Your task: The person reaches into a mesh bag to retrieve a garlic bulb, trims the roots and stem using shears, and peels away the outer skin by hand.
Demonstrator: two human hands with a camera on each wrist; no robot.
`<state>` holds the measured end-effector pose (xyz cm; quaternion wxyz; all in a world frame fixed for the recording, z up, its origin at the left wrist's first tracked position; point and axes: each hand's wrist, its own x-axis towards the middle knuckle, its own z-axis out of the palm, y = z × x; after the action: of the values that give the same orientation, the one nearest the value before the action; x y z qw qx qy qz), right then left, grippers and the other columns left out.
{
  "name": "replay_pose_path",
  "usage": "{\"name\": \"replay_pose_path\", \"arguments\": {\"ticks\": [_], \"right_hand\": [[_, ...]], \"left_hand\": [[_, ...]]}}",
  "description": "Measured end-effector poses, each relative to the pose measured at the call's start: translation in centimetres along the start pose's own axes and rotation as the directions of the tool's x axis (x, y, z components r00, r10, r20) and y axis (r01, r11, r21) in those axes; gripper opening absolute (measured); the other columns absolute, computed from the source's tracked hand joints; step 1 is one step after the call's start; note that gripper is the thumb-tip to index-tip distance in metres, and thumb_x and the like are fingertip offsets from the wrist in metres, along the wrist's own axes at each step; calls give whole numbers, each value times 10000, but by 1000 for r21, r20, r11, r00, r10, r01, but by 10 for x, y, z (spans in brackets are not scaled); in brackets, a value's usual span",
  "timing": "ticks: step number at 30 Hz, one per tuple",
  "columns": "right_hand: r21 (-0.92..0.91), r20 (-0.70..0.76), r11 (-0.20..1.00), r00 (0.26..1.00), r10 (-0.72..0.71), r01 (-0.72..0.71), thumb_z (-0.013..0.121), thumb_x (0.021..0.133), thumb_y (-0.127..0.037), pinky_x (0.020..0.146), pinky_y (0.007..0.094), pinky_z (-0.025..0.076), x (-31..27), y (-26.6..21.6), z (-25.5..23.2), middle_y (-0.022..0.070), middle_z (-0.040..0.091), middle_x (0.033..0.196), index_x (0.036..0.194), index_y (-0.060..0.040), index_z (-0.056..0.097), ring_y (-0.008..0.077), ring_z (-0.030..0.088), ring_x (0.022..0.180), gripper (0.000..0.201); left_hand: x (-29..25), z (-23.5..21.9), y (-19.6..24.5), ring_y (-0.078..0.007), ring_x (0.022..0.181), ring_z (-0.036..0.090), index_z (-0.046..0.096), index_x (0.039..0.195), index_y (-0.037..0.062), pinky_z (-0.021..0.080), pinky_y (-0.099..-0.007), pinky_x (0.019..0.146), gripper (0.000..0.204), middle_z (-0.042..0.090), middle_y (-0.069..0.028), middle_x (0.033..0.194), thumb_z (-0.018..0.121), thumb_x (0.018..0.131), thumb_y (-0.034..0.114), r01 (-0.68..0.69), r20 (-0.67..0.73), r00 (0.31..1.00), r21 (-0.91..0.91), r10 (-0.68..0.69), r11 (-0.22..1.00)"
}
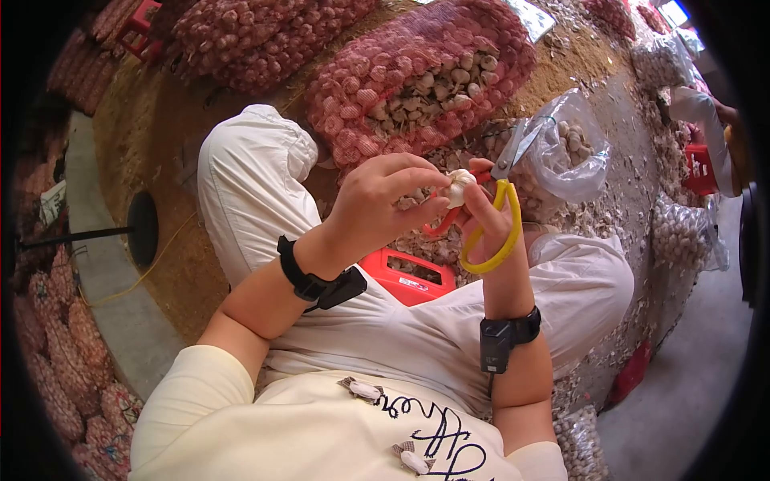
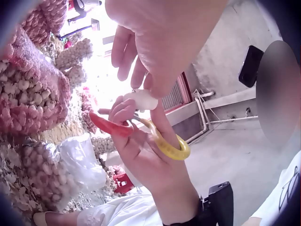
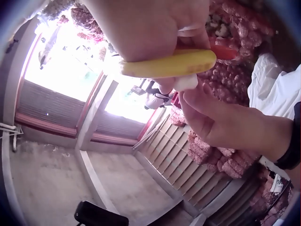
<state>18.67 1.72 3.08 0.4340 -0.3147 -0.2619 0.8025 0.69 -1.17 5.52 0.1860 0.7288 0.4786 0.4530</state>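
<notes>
In the head view a white garlic bulb [image 1: 459,189] is between the two hands, in front of the chest. My left hand [image 1: 383,197] pinches it with thumb and fingertips, which also shows in the right wrist view. My right hand [image 1: 491,226] holds scissors [image 1: 512,232] with one yellow and one red handle loop, the yellow loop lying across the palm. The blades point up and away from the bulb. Right fingertips meet the bulb's side in the left wrist view, while much of the scissors' red loop is hidden behind the fingers.
A big red net sack [image 1: 353,120], open with garlic bulbs showing, lies ahead. Right of it stands a clear plastic bag [image 1: 579,183] of bulbs. A red plastic stool [image 1: 405,290] is between the legs. Papery skins litter the floor. Another person's sleeve [image 1: 699,112] appears far right.
</notes>
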Motion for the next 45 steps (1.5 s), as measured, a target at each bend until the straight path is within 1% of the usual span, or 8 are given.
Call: {"name": "replay_pose_path", "arguments": {"ticks": [12, 17, 21, 29, 33, 35, 42, 45], "right_hand": [[-267, -172, 959, 975, -142, 93, 721, 848, -117, 700, 266, 540, 0, 8, 4, 30, 531, 932, 1204, -43, 455, 133, 595, 848, 451], [-288, -165, 953, 975, -151, 98, 729, 844, -134, 679, 254, 535, -2, 8, 6, 22, 528, 935, 1203, -46, 455, 129, 591, 855, 460], [-313, -160, 947, 979, -129, 73, 727, 846, -129, 731, 282, 533, 1, 10, 0, 31, 542, 953, 1213, -45, 462, 136, 598, 860, 460], [-16, -19, 1000, 1000, 22, -22, 653, 901, -163, 845, 364, 519, -1, -4, 1, 110, 596, 1086, 1267, -39, 449, 214, 624, 991, 437], [103, 52, 992, 996, 69, -74, 619, 919, -160, 861, 394, 526, -1, -10, -2, 136, 589, 1106, 1297, -34, 419, 236, 623, 1011, 446], [118, 83, 989, 994, 77, -86, 618, 918, -155, 868, 397, 527, 1, -8, -3, 146, 586, 1117, 1302, -33, 411, 242, 623, 1015, 453], [23, 103, 999, 994, -38, 36, 702, 847, -117, 854, 385, 536, 0, -4, 0, 143, 587, 1110, 1342, -46, 393, 246, 631, 1004, 588], [9, 125, 1000, 992, -20, 19, 725, 831, -121, 807, 374, 553, 0, -5, 0, 131, 587, 1103, 1347, -56, 394, 242, 631, 998, 616]], "left_hand": [[-2, 3, 0, -259, 820, 670, 693, 871, 64, 533, -337, 724, 150, 685, -98, 871, 749, 733, 50, 103, 40, 993, 104, -108, 989], [0, 9, -4, -277, 807, 642, 635, 855, 63, 509, -374, 737, 151, 657, -79, 862, 730, 738, 66, -46, 28, 999, 253, 41, 966], [-2, 12, -13, -284, 808, 630, 614, 898, 55, 502, -370, 754, 163, 635, -80, 853, 701, 760, 62, -17, 51, 999, 200, 6, 980], [-3, 3, -22, -192, 845, 638, 619, 969, 25, 505, -301, 750, 124, 643, -96, 899, 618, 867, 96, 350, -29, 936, -46, -351, 936], [1, 4, -10, -175, 873, 634, 629, 1005, 36, 508, -289, 769, 137, 648, -86, 962, 619, 875, 79, 185, 18, 983, -154, -185, 970], [5, 11, -2, -233, 828, 641, 632, 1020, 64, 507, -332, 746, 167, 638, -86, 907, 635, 854, 45, 82, -105, 990, -112, -94, 990], [-9, 0, -23, -232, 869, 627, 660, 961, 63, 499, -325, 766, 144, 629, -79, 907, 675, 818, 62, 186, 31, 982, -227, -184, 956], [-3, -3, -12, -206, 927, 612, 663, 939, 33, 494, -320, 790, 117, 611, -84, 950, 677, 830, 74, 125, -16, 992, -56, -126, 991]]}}
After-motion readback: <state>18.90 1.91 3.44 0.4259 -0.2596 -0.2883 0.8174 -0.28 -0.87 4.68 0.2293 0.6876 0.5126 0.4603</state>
